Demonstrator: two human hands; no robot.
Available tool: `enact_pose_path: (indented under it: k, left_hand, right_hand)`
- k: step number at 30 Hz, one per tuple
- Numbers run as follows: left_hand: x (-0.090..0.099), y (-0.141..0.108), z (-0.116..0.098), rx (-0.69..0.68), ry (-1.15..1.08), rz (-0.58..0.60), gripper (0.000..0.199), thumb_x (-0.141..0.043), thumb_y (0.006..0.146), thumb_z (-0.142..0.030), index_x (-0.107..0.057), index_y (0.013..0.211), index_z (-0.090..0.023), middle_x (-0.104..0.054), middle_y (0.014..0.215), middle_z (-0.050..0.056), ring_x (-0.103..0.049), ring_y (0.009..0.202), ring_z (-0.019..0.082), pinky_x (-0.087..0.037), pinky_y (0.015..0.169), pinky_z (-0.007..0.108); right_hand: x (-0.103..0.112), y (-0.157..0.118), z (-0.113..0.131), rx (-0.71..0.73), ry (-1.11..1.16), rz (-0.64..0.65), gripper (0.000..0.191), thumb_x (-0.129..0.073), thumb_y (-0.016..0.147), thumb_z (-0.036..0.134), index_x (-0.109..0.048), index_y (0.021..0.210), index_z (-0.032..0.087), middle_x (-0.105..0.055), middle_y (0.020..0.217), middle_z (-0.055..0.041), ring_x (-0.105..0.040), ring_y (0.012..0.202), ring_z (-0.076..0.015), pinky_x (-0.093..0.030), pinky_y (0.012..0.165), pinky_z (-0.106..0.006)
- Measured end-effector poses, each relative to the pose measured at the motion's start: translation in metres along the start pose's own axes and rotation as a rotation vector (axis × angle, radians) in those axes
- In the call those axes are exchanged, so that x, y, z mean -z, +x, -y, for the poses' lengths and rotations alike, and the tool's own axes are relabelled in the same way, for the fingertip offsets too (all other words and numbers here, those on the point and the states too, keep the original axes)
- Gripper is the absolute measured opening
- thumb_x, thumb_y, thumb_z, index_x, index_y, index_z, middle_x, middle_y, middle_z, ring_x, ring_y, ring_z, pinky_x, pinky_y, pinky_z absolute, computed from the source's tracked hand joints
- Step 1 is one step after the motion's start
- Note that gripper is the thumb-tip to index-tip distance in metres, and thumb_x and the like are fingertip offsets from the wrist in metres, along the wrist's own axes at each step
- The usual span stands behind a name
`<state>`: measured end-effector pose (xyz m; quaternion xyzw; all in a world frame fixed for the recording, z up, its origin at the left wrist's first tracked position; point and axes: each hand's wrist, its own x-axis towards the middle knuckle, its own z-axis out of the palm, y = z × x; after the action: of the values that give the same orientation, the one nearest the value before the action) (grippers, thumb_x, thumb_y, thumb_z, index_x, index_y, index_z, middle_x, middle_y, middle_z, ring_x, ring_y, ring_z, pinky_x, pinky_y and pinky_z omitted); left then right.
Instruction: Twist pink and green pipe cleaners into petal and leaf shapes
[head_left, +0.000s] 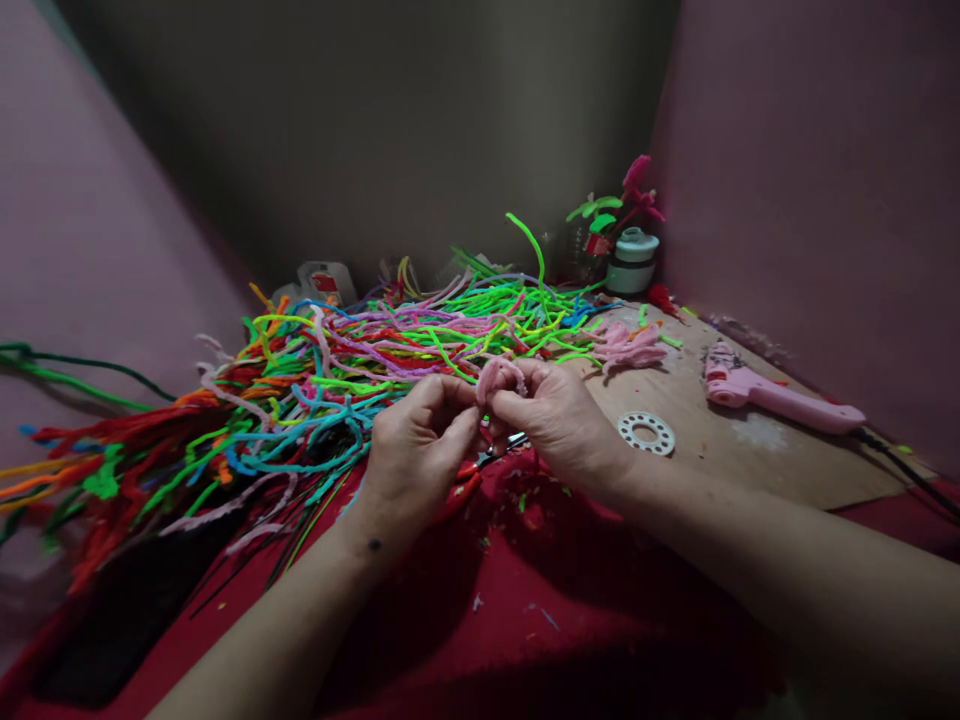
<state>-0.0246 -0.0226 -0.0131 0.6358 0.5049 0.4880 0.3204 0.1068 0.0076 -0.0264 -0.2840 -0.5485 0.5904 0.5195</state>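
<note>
Between my two hands is a looped piece of pink pipe cleaner (496, 378). My right hand (551, 415) pinches it with thumb and forefinger. The fingertips of my left hand (427, 440) are pressed together at its lower left side, also pinching it. Just below the fingers lie red-handled pliers or cutters (466, 478), partly hidden by my hands. Behind them spreads a large heap of pipe cleaners (420, 340) in green, pink, red, orange, blue and purple. A finished-looking pink pipe cleaner bunch (628, 346) rests to the right of the heap.
A pink glue gun (787, 398) with a black cord lies on a brown board (720, 465) at right. Nearby is a white ring with holes (666, 435). A lidded jar (632, 262) stands at the back. A dark flat object (112, 630) lies front left on red cloth (465, 640).
</note>
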Motion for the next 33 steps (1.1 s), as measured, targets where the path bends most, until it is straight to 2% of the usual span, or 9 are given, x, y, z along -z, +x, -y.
enact_pose_path:
  k: [2,4,8,10,17,25,30,33]
  left_hand:
    - [0.000,-0.001,0.001,-0.029,0.022,-0.029,0.008,-0.064,0.072,-0.021,-0.058,0.076,-0.016,-0.061,0.062,-0.003,-0.058,0.052,0.009,-0.048,0.053,0.019]
    - [0.002,0.001,-0.001,-0.001,-0.044,-0.010,0.010,-0.064,0.073,-0.022,-0.058,0.076,-0.016,-0.062,0.061,-0.002,-0.059,0.053,0.010,-0.050,0.055,0.021]
    - [0.010,0.006,-0.007,0.097,-0.244,0.164,0.014,-0.059,0.079,-0.027,-0.058,0.078,-0.013,-0.065,0.064,0.002,-0.061,0.053,0.013,-0.053,0.056,0.026]
    - [0.013,0.008,-0.009,0.105,-0.272,0.209,0.016,-0.057,0.081,-0.027,-0.059,0.076,-0.012,-0.066,0.065,0.003,-0.061,0.052,0.012,-0.053,0.057,0.027]
    - [0.016,0.009,-0.010,0.134,-0.259,0.255,0.015,-0.056,0.082,-0.025,-0.059,0.074,-0.012,-0.066,0.065,0.003,-0.064,0.059,0.014,-0.054,0.062,0.027]
    - [0.020,0.012,-0.005,0.126,-0.330,0.356,0.013,-0.055,0.084,-0.024,-0.058,0.080,-0.012,-0.066,0.067,0.004,-0.063,0.061,0.014,-0.054,0.064,0.029]
    - [0.021,0.013,-0.004,0.129,-0.316,0.404,0.015,-0.052,0.086,-0.024,-0.056,0.078,-0.012,-0.063,0.061,0.003,-0.062,0.057,0.014,-0.053,0.062,0.029]
    - [0.020,0.013,-0.003,0.143,-0.289,0.405,0.014,-0.051,0.086,-0.025,-0.054,0.079,-0.013,-0.064,0.065,0.003,-0.060,0.054,0.013,-0.052,0.057,0.027]
  right_hand:
    - [0.000,0.000,0.001,0.005,-0.001,-0.007,0.007,-0.054,0.067,0.012,-0.050,0.064,0.017,-0.050,0.055,0.0050,-0.047,0.047,-0.0069,-0.041,0.048,-0.021]
    - [0.001,0.000,0.002,0.016,0.054,0.045,0.006,-0.053,0.068,0.012,-0.051,0.065,0.017,-0.051,0.056,0.0044,-0.048,0.048,-0.0071,-0.041,0.049,-0.021]
    - [0.005,0.002,0.003,0.050,0.193,0.199,0.006,-0.053,0.070,0.010,-0.053,0.066,0.015,-0.052,0.059,0.0028,-0.048,0.050,-0.0072,-0.040,0.049,-0.021]
    - [0.006,0.002,0.003,0.075,0.196,0.240,0.007,-0.051,0.071,0.009,-0.054,0.067,0.015,-0.052,0.058,0.0030,-0.048,0.050,-0.0071,-0.040,0.049,-0.021]
    - [0.005,0.002,0.000,0.119,0.128,0.218,0.013,-0.047,0.072,0.005,-0.055,0.070,0.015,-0.051,0.064,0.0029,-0.046,0.053,-0.0064,-0.039,0.051,-0.021]
    - [0.005,0.001,0.005,0.074,0.117,0.215,0.009,-0.048,0.073,0.008,-0.052,0.069,0.015,-0.053,0.065,0.0015,-0.046,0.053,-0.0073,-0.039,0.053,-0.023]
    - [0.005,0.000,0.007,0.066,0.053,0.202,0.006,-0.051,0.073,0.011,-0.051,0.069,0.016,-0.053,0.064,0.0022,-0.047,0.053,-0.0069,-0.040,0.054,-0.022]
    - [0.004,-0.001,0.008,0.059,0.016,0.175,0.006,-0.053,0.072,0.013,-0.050,0.068,0.016,-0.051,0.061,0.0030,-0.046,0.052,-0.0066,-0.040,0.053,-0.022]
